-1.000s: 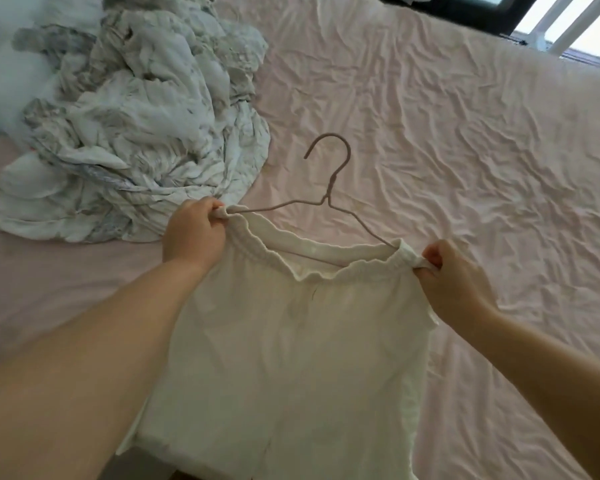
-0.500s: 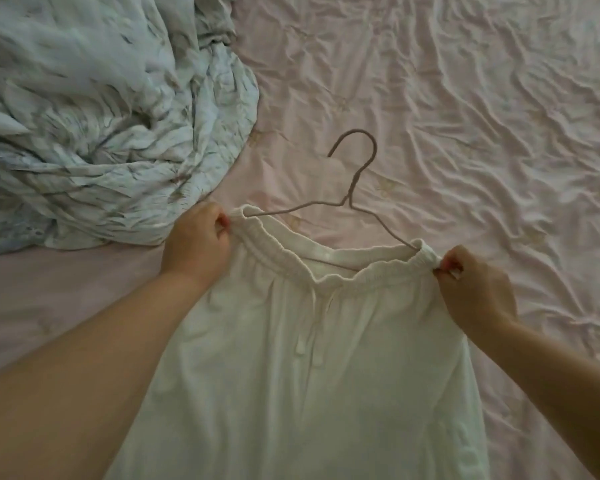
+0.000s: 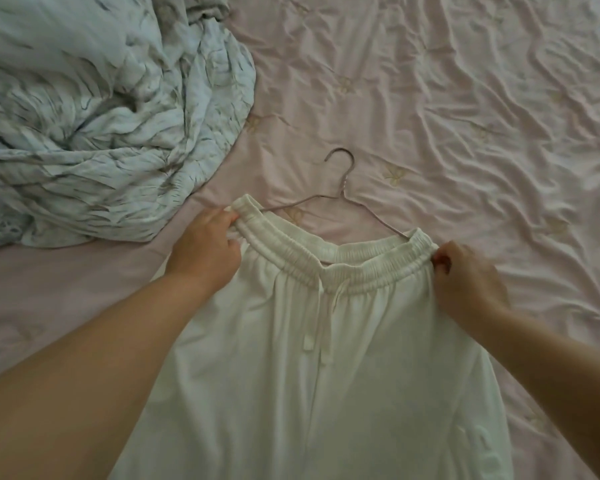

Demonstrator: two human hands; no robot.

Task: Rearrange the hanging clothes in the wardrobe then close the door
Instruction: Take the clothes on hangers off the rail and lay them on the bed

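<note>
White drawstring trousers (image 3: 326, 358) lie flat on a pink bed sheet (image 3: 430, 98), their elastic waistband stretched over a thin metal wire hanger (image 3: 343, 188). The hanger's hook points away from me; its lower bar is hidden inside the waistband. My left hand (image 3: 205, 251) grips the left end of the waistband. My right hand (image 3: 465, 282) pinches the right end, where the hanger's arm enters the cloth. The wardrobe is not in view.
A crumpled pale blue-grey patterned blanket (image 3: 101, 116) is heaped at the upper left of the bed, close to my left hand. Wrinkled pink sheet stretches to the right and far side.
The view tilted down and the window left the frame. The trousers have come down flat onto the sheet, drawstring now showing, and the hanger lies on the bed. Both hands kept their hold.
</note>
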